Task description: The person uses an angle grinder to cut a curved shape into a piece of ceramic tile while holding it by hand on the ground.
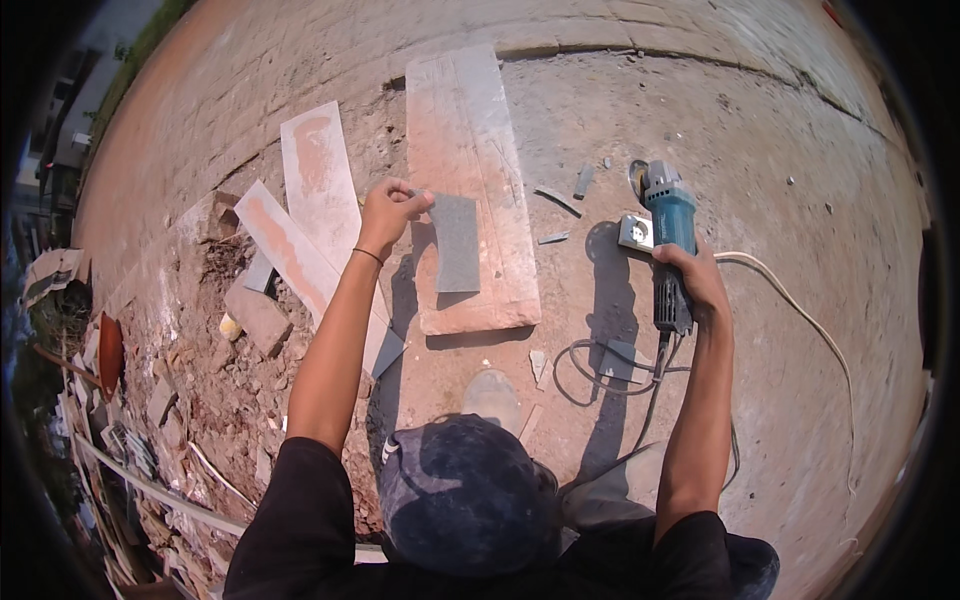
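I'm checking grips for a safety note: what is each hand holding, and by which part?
The left hand pinches a grey tile by its upper left corner; the right hand grips a grinder around its body, near where teal meets black.

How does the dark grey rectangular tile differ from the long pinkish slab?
The dark grey rectangular tile is much smaller than the long pinkish slab. The tile is fairly evenly grey; the slab is patchy pink and pale grey. The left hand holds the tile by a corner, while the slab lies on the ground. Both are flat and oblong.
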Available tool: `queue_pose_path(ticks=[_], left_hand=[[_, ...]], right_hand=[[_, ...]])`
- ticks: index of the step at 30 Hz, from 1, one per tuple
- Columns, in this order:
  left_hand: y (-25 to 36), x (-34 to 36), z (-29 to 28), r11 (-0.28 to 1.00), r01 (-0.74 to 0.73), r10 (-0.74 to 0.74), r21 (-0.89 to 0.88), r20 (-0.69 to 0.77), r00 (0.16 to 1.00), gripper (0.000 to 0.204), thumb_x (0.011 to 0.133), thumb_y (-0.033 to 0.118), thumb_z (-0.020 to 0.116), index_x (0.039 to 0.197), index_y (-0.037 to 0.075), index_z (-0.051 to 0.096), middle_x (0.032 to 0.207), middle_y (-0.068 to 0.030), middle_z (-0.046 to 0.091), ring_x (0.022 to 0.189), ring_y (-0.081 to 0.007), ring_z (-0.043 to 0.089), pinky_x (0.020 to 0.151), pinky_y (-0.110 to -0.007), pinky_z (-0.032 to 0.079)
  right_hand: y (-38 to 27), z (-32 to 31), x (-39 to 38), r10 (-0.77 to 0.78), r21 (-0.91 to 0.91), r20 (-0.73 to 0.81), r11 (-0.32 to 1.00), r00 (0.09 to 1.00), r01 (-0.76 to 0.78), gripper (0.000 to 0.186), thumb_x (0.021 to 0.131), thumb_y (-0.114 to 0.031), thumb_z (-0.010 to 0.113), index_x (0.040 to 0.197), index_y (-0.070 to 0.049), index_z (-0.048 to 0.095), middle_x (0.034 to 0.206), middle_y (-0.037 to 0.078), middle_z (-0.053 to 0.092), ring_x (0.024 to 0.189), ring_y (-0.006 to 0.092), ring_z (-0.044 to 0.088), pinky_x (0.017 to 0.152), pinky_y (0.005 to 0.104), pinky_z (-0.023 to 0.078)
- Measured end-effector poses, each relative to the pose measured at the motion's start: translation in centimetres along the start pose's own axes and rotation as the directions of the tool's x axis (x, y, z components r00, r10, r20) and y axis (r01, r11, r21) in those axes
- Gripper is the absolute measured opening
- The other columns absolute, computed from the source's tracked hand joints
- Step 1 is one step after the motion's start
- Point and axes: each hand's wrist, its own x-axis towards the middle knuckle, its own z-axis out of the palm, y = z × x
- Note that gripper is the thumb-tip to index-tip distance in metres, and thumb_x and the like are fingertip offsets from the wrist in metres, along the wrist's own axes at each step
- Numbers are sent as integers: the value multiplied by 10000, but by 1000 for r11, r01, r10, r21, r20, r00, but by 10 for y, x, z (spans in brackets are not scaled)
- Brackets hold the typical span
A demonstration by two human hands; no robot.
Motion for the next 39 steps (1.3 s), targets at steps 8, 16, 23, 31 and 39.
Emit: queue_pose_path(ticks=[8, 16, 23, 31, 39], left_hand=[[44, -8, 4, 781, -404, 314, 476, 260, 913, 463, 858, 214, 790, 1224, -2, 606, 980, -84, 720, 895, -201, 682, 841, -339, 555], [51, 7, 22, 853, -399, 241, 338, 422, 874, 398, 845, 232, 804, 1158, 26, 667, 978, -79, 709, 929, -191, 678, 893, -340, 539], [76, -18, 33, 795, -467, 428, 387, 187, 884, 259, 813, 193, 822, 973, 10, 731, 769, -64, 710, 717, -120, 667, 687, -279, 524], [62, -21, 64, 710, -533, 573, 460, 62, 817, 233, 858, 166, 766, 918, -48, 695, 768, -111, 711, 690, -171, 654, 671, -306, 513], [-11, -20, 66, 865, -453, 478, 216, -80, 874, 251, 834, 152, 772, 946, -56, 686, 873, -171, 710, 760, -237, 674, 743, -323, 522]], right_hand=[[-9, -7, -8, -45, 79, 0, 996, 999, 45, 495, 720, -200, 746, 1126, -2, 544, 809, 69, 588, 596, 137, 568, 530, 276, 462], [-8, -21, -18, -46, 86, -30, 995, 999, 48, 509, 715, -198, 749, 1138, 1, 545, 806, 72, 584, 590, 135, 559, 521, 280, 454], [-19, -25, -28, -93, 52, -38, 994, 995, 95, 511, 726, -215, 739, 1140, 7, 537, 807, 66, 575, 603, 135, 561, 529, 279, 459], [-32, 6, -34, -116, -3, 26, 993, 993, 116, 623, 678, -251, 777, 1195, 8, 543, 886, 88, 599, 712, 159, 590, 612, 306, 481], [-62, 46, -39, -168, -235, 131, 952, 977, 195, 813, 603, -326, 787, 1278, 44, 523, 967, 156, 625, 788, 228, 626, 687, 327, 501]])
